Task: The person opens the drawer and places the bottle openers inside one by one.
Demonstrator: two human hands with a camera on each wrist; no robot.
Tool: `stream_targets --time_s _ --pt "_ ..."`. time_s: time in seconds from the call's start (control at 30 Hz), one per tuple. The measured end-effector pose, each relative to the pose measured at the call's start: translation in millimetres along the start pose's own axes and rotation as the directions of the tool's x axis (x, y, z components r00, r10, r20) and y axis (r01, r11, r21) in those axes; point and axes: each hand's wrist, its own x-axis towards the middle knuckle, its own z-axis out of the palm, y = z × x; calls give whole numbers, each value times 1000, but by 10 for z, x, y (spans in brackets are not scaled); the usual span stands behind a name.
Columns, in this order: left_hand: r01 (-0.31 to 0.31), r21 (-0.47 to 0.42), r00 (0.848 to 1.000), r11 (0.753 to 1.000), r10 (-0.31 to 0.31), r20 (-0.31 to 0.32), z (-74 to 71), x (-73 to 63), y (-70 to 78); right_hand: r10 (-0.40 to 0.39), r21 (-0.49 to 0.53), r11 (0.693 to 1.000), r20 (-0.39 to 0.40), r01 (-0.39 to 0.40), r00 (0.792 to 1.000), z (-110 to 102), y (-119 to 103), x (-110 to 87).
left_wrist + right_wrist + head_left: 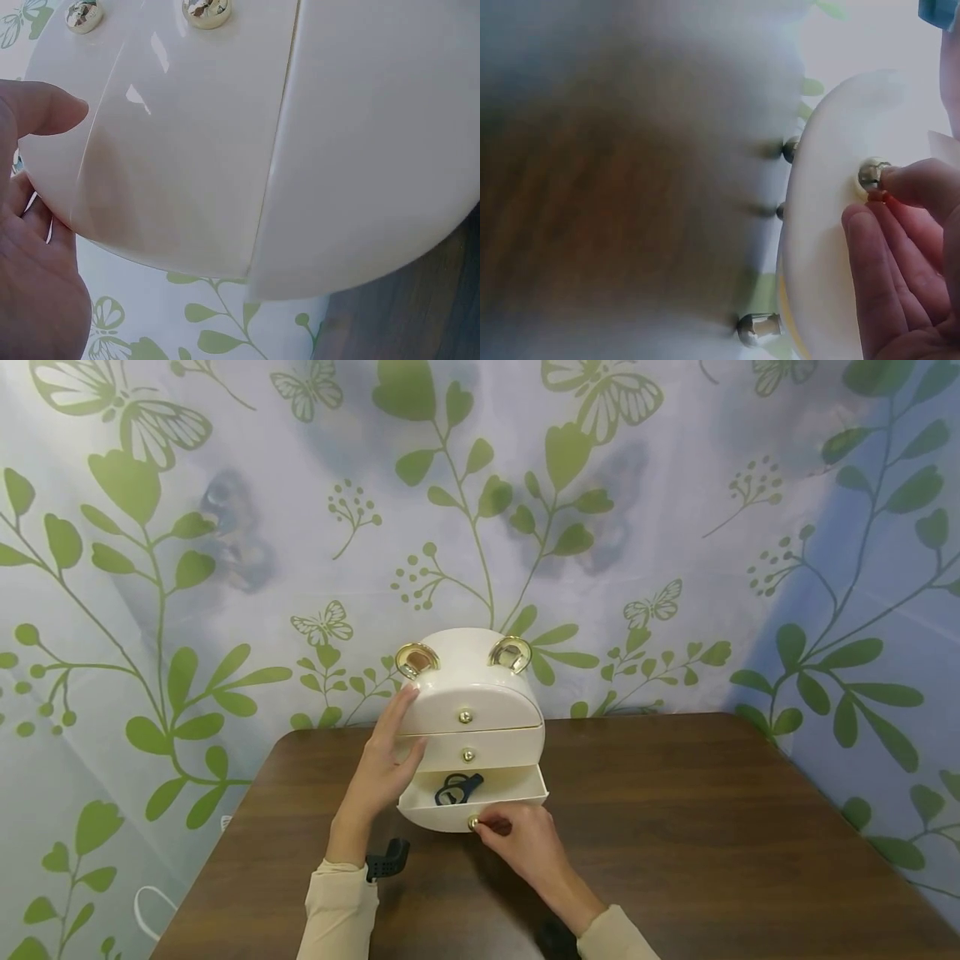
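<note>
A white three-drawer storage box point(468, 693) with gold ears stands on the table. Its bottom drawer point(427, 817) is pulled out, and inside lies a dark blue object with loops point(459, 788), its kind unclear. My right hand point(525, 843) pinches the round gold knob point(871, 175) of that drawer between thumb and fingers. Along the left side of the box, my left hand point(382, 772) rests with fingers extended. Its thumb point(56, 109) is by the front face in the left wrist view, and the other fingers reach round the side.
The brown wooden table point(675, 827) extends on both sides of the box. Close behind hangs a cloth point(300, 543) printed with green leaves and butterflies. A black wrist mount point(388, 860) juts from the left sleeve. The upper two drawers, each with a gold knob point(466, 716), are closed.
</note>
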Motion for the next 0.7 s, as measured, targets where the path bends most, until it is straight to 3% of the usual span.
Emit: stream_targets --time_s 0.7 --pt "14 30 1000 999 -15 23 -39 6 43 84 19 996 42 -84 996 19 36 213"
